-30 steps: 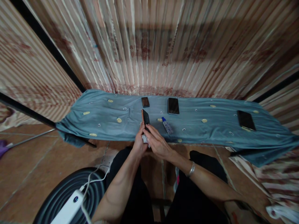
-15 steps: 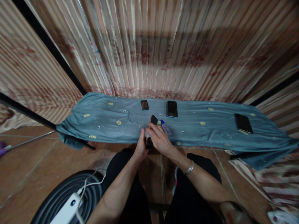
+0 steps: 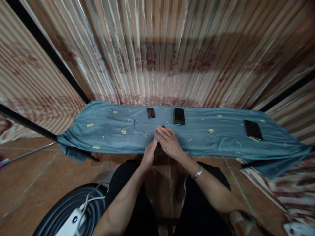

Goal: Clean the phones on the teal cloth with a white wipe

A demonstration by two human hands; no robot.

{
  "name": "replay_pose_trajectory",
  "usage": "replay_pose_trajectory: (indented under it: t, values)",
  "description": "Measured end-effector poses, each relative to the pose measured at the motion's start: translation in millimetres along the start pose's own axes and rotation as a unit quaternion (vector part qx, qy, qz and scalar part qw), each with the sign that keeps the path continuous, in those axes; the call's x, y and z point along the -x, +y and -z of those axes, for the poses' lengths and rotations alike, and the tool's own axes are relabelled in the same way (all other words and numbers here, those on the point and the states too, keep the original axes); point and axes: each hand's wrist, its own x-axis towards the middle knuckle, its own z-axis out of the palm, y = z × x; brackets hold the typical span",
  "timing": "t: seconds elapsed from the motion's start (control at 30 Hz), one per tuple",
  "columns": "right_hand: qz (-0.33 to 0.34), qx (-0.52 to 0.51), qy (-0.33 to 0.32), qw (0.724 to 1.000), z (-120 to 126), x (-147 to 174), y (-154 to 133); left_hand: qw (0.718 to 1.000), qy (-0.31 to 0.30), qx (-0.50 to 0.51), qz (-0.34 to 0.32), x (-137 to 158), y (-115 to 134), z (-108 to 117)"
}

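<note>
My left hand is closed around the side of a dark phone, held tilted over the front edge of the cloth-covered table. My right hand lies across the phone's upper part with its fingers close together and bent over it. Between the hands, by the left thumb, shows a small pale grey thing, too small to name. Most of the phone is covered by the fingers. Beyond my hands a small dark phone-like device and a larger black phone lie flat on the cloth.
Another black phone lies toward the right end of the blue-green patterned cloth. Black poles stand at the sides before striped curtains. At lower left, a white device with cables rests on a round ribbed black object.
My right hand has spread further over the phone, covering its upper end. The clear blue-capped bottle seen beside my right hand earlier is out of sight. The view has shifted slightly.
</note>
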Motion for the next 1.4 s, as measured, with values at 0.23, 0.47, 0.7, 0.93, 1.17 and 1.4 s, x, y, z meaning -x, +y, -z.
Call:
replay_pose_trajectory:
  t: [0.23,0.47,0.7,0.93,1.17,1.4]
  values:
    - [-0.069,-0.079,0.012,0.994,1,-2,23,0.994,-0.012,-0.105,-0.01,4,3,-3]
    - [-0.14,-0.248,0.042,0.958,9,-6,34,0.992,-0.049,-0.12,-0.004,10,6,-4]
    - [-0.22,-0.356,0.056,0.907,10,-5,48,0.995,-0.067,-0.066,0.042,20,13,-4]
    - [-0.257,-0.428,0.054,0.865,15,-6,55,0.993,-0.08,0.024,0.083,26,23,-8]
    - [-0.39,-0.557,0.086,0.728,12,-6,48,0.99,-0.084,0.062,0.091,24,25,-8]
    - [-0.446,-0.647,0.131,0.605,-1,-9,29,0.987,-0.069,0.097,0.104,21,27,-12]
